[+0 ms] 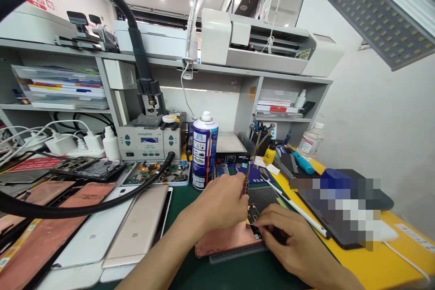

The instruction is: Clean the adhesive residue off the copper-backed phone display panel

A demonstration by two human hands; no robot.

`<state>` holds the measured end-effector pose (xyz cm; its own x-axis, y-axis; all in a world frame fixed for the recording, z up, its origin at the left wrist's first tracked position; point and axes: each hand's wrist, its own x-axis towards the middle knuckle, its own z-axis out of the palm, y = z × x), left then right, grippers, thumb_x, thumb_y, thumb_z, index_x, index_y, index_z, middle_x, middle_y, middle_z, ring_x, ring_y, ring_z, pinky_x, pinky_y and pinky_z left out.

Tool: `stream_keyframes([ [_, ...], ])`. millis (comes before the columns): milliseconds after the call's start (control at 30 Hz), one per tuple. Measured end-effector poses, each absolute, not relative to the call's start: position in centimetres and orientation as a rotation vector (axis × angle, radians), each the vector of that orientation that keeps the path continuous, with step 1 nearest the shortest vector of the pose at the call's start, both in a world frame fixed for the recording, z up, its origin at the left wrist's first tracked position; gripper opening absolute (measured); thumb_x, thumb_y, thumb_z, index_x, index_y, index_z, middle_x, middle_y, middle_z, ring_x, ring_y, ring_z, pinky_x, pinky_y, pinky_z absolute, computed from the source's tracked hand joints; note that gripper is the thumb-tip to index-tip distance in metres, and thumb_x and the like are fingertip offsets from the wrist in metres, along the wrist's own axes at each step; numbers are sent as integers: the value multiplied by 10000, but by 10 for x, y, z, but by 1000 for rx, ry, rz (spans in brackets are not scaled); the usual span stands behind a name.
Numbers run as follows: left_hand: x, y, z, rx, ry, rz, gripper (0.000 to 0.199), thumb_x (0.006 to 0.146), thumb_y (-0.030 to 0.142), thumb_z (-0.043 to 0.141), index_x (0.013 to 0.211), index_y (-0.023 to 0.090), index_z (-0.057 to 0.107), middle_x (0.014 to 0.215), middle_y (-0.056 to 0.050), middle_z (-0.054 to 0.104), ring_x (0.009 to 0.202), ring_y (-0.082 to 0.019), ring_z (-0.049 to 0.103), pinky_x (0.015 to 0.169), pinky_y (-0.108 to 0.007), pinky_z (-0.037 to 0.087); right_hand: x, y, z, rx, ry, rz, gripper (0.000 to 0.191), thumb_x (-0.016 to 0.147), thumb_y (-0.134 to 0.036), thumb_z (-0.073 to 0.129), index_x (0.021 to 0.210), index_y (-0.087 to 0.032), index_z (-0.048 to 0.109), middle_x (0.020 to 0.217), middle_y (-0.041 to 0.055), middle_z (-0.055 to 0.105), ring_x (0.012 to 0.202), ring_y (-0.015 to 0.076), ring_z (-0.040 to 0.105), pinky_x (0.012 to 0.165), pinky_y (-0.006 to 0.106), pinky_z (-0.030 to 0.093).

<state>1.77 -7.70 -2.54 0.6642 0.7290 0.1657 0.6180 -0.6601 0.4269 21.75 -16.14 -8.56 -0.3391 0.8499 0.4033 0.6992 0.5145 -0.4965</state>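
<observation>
My left hand (224,197) is closed around slim metal tweezers (246,185), which stand upright out of the fist. Below that hand a small black circuit part (255,231) lies at the right end of a copper-coloured phone panel (220,241). The fingertips of my right hand (288,233) are curled against the right edge of the black part; the thumb is bent beside it. A grey perforated mat (267,195) is under the panel, on a green work mat (180,210).
A blue spray can (205,149) stands just beyond my left hand. To the left lie several phone shells (136,231), copper panels (81,204) and a tray of small parts (185,179). A black hose (50,213) loops across them. A white pen-like tool (299,210) lies right.
</observation>
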Motion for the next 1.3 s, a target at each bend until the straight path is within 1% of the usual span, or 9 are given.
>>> stream_keyframes([
  [200, 16, -76, -24, 2535, 1052, 468, 153, 875, 278, 510, 769, 246, 405, 757, -27, 623, 676, -222, 598, 497, -280, 318, 218, -162, -86, -1244, -2066, 297, 189, 967, -114, 510, 965, -227, 662, 902, 32, 660, 807, 166, 623, 702, 280, 480],
  [467, 16, -75, -22, 2525, 1072, 484, 155, 884, 297, 514, 770, 246, 422, 781, -33, 630, 730, -237, 618, 523, -280, 363, 219, -162, -86, -1308, -2027, 310, 190, 979, -148, 509, 1000, -235, 677, 945, 43, 671, 843, 176, 635, 698, 281, 494],
  [667, 16, -75, -24, 2537, 1071, 474, 148, 892, 301, 517, 783, 237, 439, 795, -40, 641, 742, -236, 640, 525, -275, 380, 219, -159, -88, -1302, -2083, 305, 197, 996, -154, 518, 1008, -237, 696, 973, 47, 693, 890, 187, 650, 773, 307, 506],
  [833, 15, -77, -21, 2549, 1082, 453, 158, 904, 303, 517, 787, 233, 438, 803, -45, 647, 747, -240, 651, 515, -274, 376, 221, -156, -90, -1309, -2086, 286, 204, 999, -158, 520, 1011, -239, 707, 1004, 58, 710, 920, 200, 668, 792, 312, 515],
  [1133, 16, -75, -25, 2574, 1095, 450, 123, 908, 300, 502, 810, 239, 461, 812, -50, 655, 767, -254, 654, 540, -289, 372, 218, -159, -84, -1325, -2083, 318, 191, 987, -153, 514, 957, -234, 684, 920, 39, 693, 854, 190, 645, 752, 305, 496],
  [1300, 16, -75, -26, 2570, 1094, 454, 127, 900, 291, 501, 798, 242, 443, 800, -50, 651, 758, -254, 650, 530, -286, 368, 219, -161, -83, -1316, -2091, 312, 191, 972, -139, 518, 946, -234, 681, 901, 38, 687, 839, 194, 640, 740, 306, 491],
])
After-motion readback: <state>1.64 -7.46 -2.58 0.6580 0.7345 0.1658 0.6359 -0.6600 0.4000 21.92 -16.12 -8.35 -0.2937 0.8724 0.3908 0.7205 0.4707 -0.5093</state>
